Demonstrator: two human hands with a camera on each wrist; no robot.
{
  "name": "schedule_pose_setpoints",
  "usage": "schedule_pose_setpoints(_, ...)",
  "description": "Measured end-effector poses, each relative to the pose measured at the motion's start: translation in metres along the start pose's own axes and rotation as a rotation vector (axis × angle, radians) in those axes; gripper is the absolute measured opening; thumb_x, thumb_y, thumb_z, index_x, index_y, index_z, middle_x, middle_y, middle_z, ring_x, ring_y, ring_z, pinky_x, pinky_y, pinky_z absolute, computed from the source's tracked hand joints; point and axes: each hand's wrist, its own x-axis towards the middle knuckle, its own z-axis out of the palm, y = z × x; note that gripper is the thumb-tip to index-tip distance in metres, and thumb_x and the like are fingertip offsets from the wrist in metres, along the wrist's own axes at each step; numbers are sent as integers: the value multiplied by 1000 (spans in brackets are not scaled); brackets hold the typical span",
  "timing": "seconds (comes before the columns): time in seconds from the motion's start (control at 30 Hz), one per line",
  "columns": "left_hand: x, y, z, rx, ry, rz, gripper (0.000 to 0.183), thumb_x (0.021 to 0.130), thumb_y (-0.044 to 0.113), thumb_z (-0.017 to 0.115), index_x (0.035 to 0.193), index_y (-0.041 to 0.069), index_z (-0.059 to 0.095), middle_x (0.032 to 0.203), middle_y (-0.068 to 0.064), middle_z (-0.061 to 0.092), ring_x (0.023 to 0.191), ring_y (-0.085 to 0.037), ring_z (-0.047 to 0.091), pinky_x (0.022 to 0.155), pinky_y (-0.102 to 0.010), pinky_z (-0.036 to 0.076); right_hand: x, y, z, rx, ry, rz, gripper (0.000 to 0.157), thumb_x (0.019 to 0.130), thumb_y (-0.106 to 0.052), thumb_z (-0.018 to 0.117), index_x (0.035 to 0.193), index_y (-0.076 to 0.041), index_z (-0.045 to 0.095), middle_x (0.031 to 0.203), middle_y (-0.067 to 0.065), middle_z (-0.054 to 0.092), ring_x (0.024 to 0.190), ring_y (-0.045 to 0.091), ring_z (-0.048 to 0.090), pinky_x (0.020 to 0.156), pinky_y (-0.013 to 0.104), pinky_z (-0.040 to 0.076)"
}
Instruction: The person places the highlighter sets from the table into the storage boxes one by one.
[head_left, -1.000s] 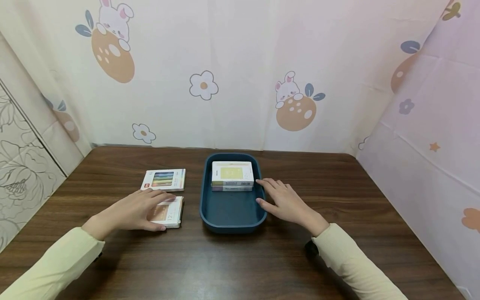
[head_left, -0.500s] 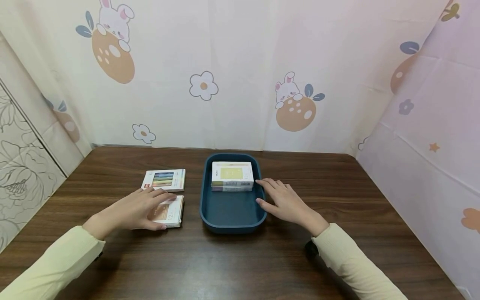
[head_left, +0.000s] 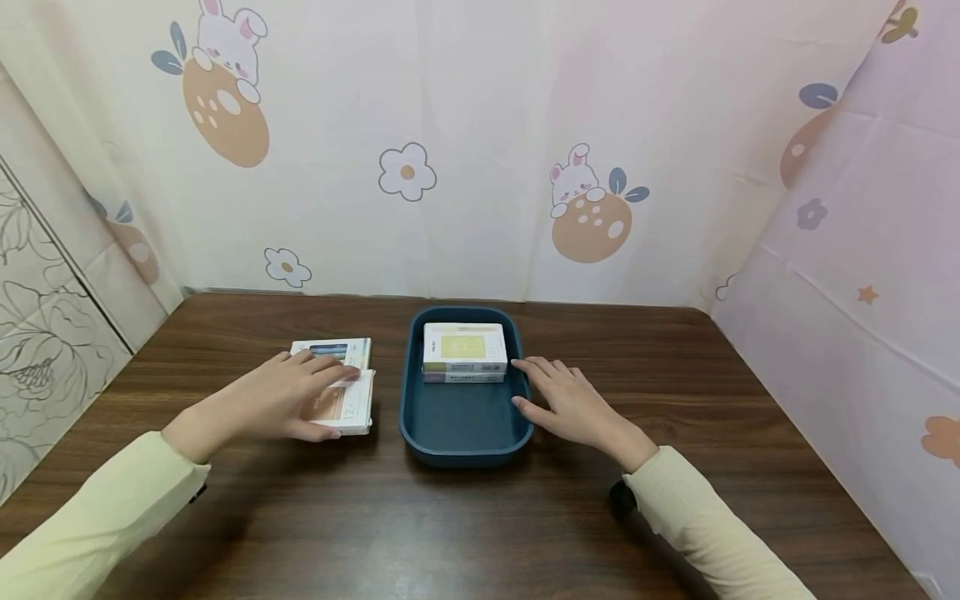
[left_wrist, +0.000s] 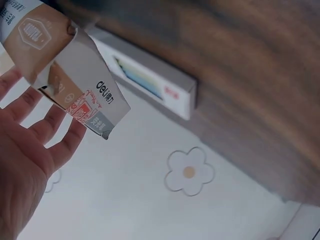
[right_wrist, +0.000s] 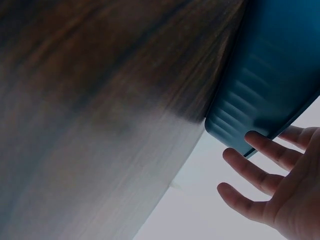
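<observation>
My left hand point(head_left: 270, 396) grips a thin white-and-orange cardboard box point(head_left: 351, 408), fingers on the far edge and thumb on the near one. In the left wrist view this box point(left_wrist: 75, 75) hangs tilted, lifted off the table, with "deli" printed on its end. Behind it lies a white box point(head_left: 360, 354) with a window showing coloured sticks, partly covered by the held box and my fingers. Relaxed and holding nothing, my right hand point(head_left: 570, 404) is at the right rim of a dark blue tray point(head_left: 465, 425). Stacked boxes point(head_left: 465, 346) sit in the tray's far half.
The brown wooden table point(head_left: 420, 533) stretches out to a patterned curtain point(head_left: 480, 233) at the back. More curtain hangs along the right side. A small dark object point(head_left: 621, 498) shows under the right cuff.
My left hand has raised the orange-and-white box and moved it slightly away and to the right, so it now overlaps the windowed box. The right hand and tray have stayed put.
</observation>
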Motion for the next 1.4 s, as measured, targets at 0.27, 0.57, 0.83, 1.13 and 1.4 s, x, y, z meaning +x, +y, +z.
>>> schedule_pose_setpoints(0.27, 16, 4, -14, 25, 18, 28, 74, 73, 64, 61, 130, 19, 49, 119, -2, 57, 97, -21, 53, 76, -39, 45, 0, 0, 0, 0, -1, 1, 58, 91, -50, 43, 140, -18, 36, 140, 8, 41, 125, 33, 41, 100, 63, 28)
schedule_pose_setpoints(0.57, 36, 18, -17, -11, 71, 48, 73, 73, 61, 62, 130, 17, 47, 116, -1, 56, 94, -21, 52, 74, -39, 44, 1, 0, -1, 3, -1, 0, 58, 91, -48, 44, 139, -17, 36, 139, 8, 42, 125, 32, 42, 99, 62, 29)
schedule_pose_setpoints(0.83, 54, 35, -20, -37, 26, 30, 73, 75, 62, 59, 132, 18, 46, 115, 0, 56, 93, -19, 51, 73, -35, 43, 1, -1, -1, -2, 4, -12, 58, 91, -48, 44, 139, -16, 37, 139, 9, 42, 125, 30, 42, 100, 59, 30)
schedule_pose_setpoints(1.13, 79, 55, -17, -70, -59, -15, 75, 76, 64, 56, 136, 21, 42, 121, -3, 54, 99, -20, 48, 80, -37, 43, 0, -1, -2, 2, 4, -1, 58, 91, -47, 45, 139, -17, 37, 139, 9, 42, 124, 32, 42, 99, 61, 29)
schedule_pose_setpoints(1.4, 101, 70, -15, -31, -67, 1, 74, 77, 67, 51, 136, 24, 41, 122, -3, 54, 97, -20, 49, 78, -37, 44, 0, -2, -1, 3, -7, 8, 58, 91, -48, 45, 139, -18, 36, 140, 8, 42, 125, 31, 42, 100, 61, 29)
